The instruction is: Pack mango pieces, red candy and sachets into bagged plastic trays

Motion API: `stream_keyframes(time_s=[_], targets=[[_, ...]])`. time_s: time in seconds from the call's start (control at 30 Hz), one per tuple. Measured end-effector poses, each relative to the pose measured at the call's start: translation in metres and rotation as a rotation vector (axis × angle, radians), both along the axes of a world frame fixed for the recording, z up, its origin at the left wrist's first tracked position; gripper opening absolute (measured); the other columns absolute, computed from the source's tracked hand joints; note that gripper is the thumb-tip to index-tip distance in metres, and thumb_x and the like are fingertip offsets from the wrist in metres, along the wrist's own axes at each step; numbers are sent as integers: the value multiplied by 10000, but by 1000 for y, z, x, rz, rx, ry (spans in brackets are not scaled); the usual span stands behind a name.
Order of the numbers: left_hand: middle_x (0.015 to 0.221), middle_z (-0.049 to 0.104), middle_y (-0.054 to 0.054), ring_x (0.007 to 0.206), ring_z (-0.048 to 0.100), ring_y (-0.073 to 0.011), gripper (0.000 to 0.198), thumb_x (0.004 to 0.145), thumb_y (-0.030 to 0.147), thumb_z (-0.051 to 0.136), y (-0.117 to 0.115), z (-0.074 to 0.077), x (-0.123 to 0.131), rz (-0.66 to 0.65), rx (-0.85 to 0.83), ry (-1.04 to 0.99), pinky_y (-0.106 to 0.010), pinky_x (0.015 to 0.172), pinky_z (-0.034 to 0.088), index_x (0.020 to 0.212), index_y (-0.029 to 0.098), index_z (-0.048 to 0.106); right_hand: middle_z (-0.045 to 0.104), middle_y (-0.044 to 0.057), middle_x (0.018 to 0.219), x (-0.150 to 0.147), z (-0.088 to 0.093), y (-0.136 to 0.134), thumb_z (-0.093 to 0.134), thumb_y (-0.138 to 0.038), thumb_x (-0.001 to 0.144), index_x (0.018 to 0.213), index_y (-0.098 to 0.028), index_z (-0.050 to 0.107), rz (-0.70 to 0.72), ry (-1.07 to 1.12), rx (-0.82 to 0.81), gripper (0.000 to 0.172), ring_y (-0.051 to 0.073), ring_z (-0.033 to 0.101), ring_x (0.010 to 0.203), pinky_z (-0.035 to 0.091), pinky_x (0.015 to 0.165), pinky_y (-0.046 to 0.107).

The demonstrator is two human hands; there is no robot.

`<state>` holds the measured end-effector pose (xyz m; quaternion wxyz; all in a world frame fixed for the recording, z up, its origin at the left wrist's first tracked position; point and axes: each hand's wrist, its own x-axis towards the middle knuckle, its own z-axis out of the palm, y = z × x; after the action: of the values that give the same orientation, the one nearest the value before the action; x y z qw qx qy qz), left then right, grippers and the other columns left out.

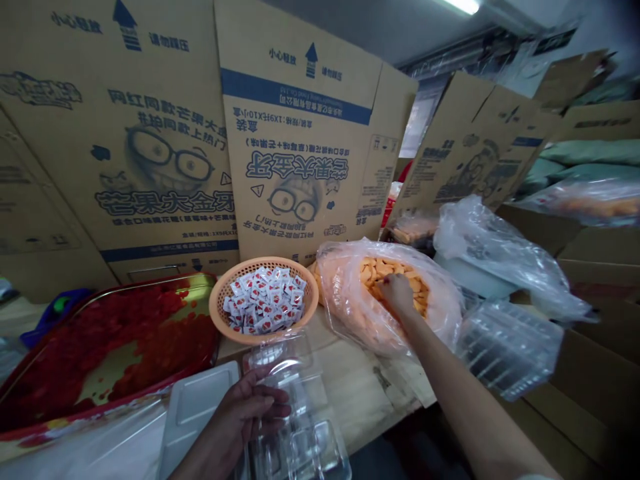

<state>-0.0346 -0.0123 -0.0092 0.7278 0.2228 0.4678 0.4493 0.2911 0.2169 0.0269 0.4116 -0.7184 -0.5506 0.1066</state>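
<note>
My left hand [257,405] is closed on the edge of a clear plastic tray [320,443] with moulded compartments, at the bottom middle. My right hand [399,293] reaches into an open clear bag [345,293] full of small orange candy-like pieces [375,268]. Its fingers are curled down among the pieces, and whatever they hold is hidden. Between the hands and the cartons stands an orange plastic basket [216,308] filled with small white sachets [265,300] printed in red. A pale compartment tray [200,400] lies beside my left forearm.
A large red-rimmed tray [214,347] with red shredded or crumbly stuff lies at the left. Printed cardboard cartons [300,147] stand along the back. At the right, a stack of clear trays [510,347] sits below a plastic bag [500,247]. The wooden table's edge [400,412] runs below my right arm.
</note>
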Motion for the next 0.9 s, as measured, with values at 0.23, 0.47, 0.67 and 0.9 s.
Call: stream_keyframes(time_s=[0.23,0.47,0.67,0.9], targets=[[1007,649,-82,819,666,-246,501,614,127,683,6,19,12,-20,14,-58,-367,746,503,1083,179,518,622,11,771,-47,37,-45,611,-431,636,904,-185,571,323,479,70,366,138,586,634,500,578,281],[1083,626,-108,817,667,-242,590,580,77,704,8,21,33,120,56,-152,-393,781,500,1107,193,465,614,6,651,-155,17,-128,723,-383,598,699,-177,561,565,845,-17,280,154,592,615,493,598,302],[1102,615,-101,853,652,-236,543,615,65,674,8,13,36,222,178,-219,-384,760,511,1101,204,474,583,26,694,-185,-13,-147,554,-284,778,679,-174,546,530,76,221,148,171,536,687,386,642,305],[966,667,-50,779,657,-175,460,617,61,684,3,8,37,223,149,-199,-320,753,519,1025,189,514,636,42,723,-194,-7,-173,562,-274,813,669,-175,587,601,-540,241,177,210,518,768,271,700,343]])
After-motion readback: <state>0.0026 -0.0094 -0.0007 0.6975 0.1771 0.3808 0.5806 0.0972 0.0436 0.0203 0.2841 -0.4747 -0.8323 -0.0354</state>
